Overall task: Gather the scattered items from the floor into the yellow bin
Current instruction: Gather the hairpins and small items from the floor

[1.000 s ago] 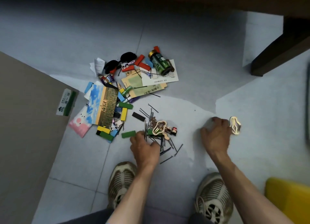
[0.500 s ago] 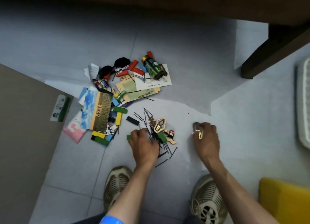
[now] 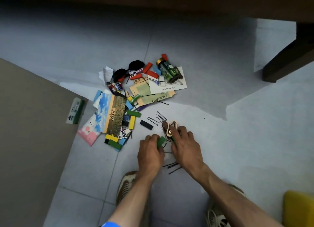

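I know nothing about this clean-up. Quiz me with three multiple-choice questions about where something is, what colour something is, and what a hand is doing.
1. Where does the yellow plastic bin show in the head view?
A. lower right corner
B. upper left corner
C. centre

2. What colour is the small wooden block in the left hand?
A. red
B. green
C. blue

3. What is the right hand doing?
A. hanging idle above the floor
B. resting on a shoe
C. reaching into the heap of black hairpins

Answers: 1 A, only its corner shows there. 2 B, green shows between the curled fingers. 3 C, its fingers lie among the pins, by a pale looped clip.
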The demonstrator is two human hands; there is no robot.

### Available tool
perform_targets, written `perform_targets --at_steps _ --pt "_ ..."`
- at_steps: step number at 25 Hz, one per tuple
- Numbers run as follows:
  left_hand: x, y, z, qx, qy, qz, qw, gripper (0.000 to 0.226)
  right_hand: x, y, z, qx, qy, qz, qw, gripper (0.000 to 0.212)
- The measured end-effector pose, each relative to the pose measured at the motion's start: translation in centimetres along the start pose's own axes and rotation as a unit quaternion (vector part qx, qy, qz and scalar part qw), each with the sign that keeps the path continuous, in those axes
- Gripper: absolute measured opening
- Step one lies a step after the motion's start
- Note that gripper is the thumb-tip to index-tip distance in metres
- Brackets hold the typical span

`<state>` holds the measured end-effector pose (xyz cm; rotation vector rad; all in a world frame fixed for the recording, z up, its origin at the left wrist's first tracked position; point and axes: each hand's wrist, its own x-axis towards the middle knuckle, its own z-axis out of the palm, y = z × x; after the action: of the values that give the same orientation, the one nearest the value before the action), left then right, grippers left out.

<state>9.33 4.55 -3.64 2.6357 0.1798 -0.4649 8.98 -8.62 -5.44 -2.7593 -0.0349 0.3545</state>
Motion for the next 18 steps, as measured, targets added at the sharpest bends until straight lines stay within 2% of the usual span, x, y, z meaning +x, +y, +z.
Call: perform_targets --at_steps 2,4,5,7,9,10,12,14,15,16,18 --pt "0.6 0.0 -0.1 -0.021 0.01 -0.011 1.0 0.021 0.3 1.1 -0.1 0.141 0.024 0.031 0.989 0.045" --pt "1.0 0.1 -0.3 -0.134 0.001 -0.092 0.987 0.018 0.8 1.9 -0.6 0.3 0.043 0.081 0.95 0.033" --pt "1.2 0.4 -0.4 -0.23 -0.014 -0.155 0.961 0.018 1.1 2.0 -0.9 0.371 0.051 0.107 0.921 0.029" --pt "1.2 1.2 -0.6 -0.444 -0.05 -0.259 0.856 0.021 1.7 2.0 -1.9 0.509 0.06 0.184 0.838 0.025" --pt "1.4 1.9 -0.9 -0.576 -0.083 -0.295 0.757 0.03 1.6 2.2 -3.4 0.602 0.042 0.232 0.763 0.023" --pt "1.5 2.3 -1.1 -0.621 -0.102 -0.298 0.718 0.028 1.4 2.4 -4.2 0.627 0.023 0.228 0.745 0.022" --pt "1.6 3.0 -1.5 -0.677 -0.137 -0.293 0.662 0.02 0.7 2.4 -5.5 0.67 -0.03 0.207 0.712 0.018" --pt "1.6 3.9 -1.5 -0.692 -0.17 -0.271 0.647 0.031 0.3 2.2 -6.9 0.701 -0.094 0.207 0.676 0.014" --pt "1.5 4.3 -1.4 -0.692 -0.184 -0.258 0.648 0.04 0.2 1.9 -7.5 0.692 -0.127 0.214 0.677 0.013" --pt "1.5 4.6 -1.4 -0.694 -0.197 -0.248 0.647 0.047 0.1 1.5 -8.1 0.665 -0.159 0.221 0.696 0.013" --pt "1.4 5.0 -1.3 -0.701 -0.216 -0.238 0.637 0.049 0.1 0.4 -8.9 0.584 -0.197 0.216 0.757 0.017"
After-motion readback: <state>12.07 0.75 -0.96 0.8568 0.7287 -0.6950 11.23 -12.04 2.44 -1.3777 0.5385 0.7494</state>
